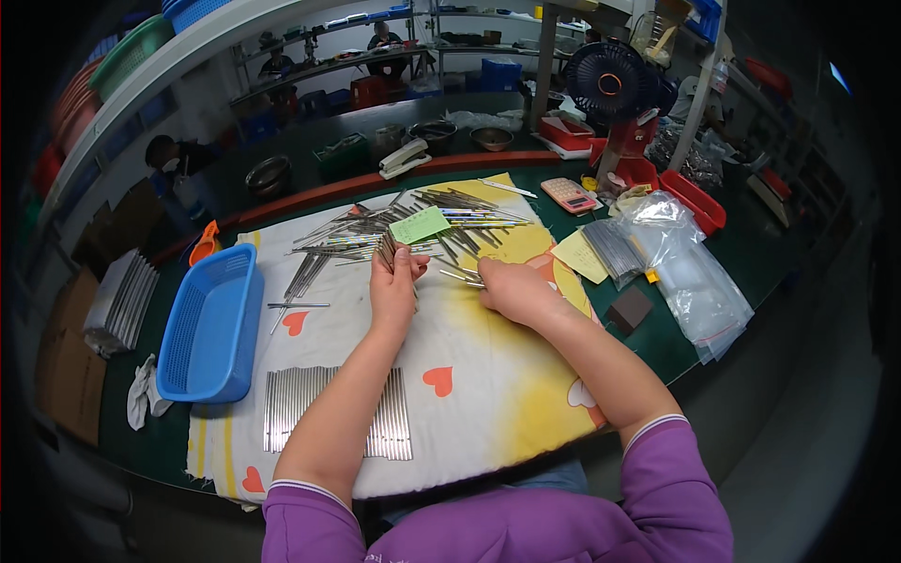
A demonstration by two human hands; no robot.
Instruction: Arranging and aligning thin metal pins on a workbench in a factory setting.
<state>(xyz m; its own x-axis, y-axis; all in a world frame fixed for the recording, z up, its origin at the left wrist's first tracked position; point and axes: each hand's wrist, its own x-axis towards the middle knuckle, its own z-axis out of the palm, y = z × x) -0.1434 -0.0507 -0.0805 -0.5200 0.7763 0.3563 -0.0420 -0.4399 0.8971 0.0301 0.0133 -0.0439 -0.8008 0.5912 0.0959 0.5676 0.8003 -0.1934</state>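
My left hand (394,281) is closed around a small bundle of thin metal rods at the near edge of a loose pile. In my right hand (514,289), just to the right, a few more rods stick out leftward from the fingers. The pile of rods (465,200) lies crisscrossed beyond both hands, with a green paper note (419,225) on top. Closer to me, a neat side-by-side row of rods (389,427) rests on the patterned cloth (497,375). My left forearm hides part of that row.
A blue basket (208,328) stands left of the cloth. To the right are a pink calculator (570,195), clear plastic bags (690,272), a dark block (629,309) and a red tray (693,203). A fan (608,83), metal bowls and a stapler (405,158) are farther back. Other people sit beyond.
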